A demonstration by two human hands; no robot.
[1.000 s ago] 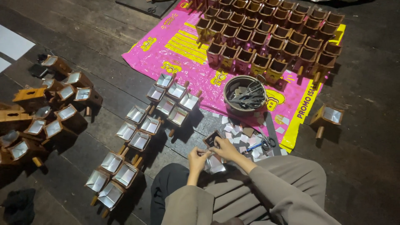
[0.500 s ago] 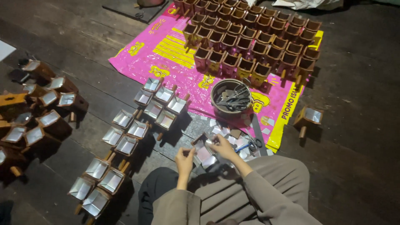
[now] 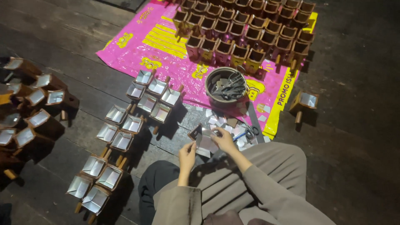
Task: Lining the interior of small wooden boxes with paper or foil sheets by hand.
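While seated on a dark wooden floor (image 3: 354, 137), a person pinches a silver foil sheet (image 3: 205, 143) between both hands, the left hand (image 3: 187, 155) and right hand (image 3: 224, 139) closed on its edges above the lap. Just beyond lie foil scraps (image 3: 221, 121), scissors (image 3: 249, 132) and a metal bowl (image 3: 226, 86) at the pink mat's (image 3: 166, 41) near edge.

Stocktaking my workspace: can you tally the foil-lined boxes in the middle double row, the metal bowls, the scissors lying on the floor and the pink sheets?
Foil-lined boxes, middle double row: 14
Metal bowl: 1
Scissors on the floor: 1
Pink sheet: 1
Total: 17
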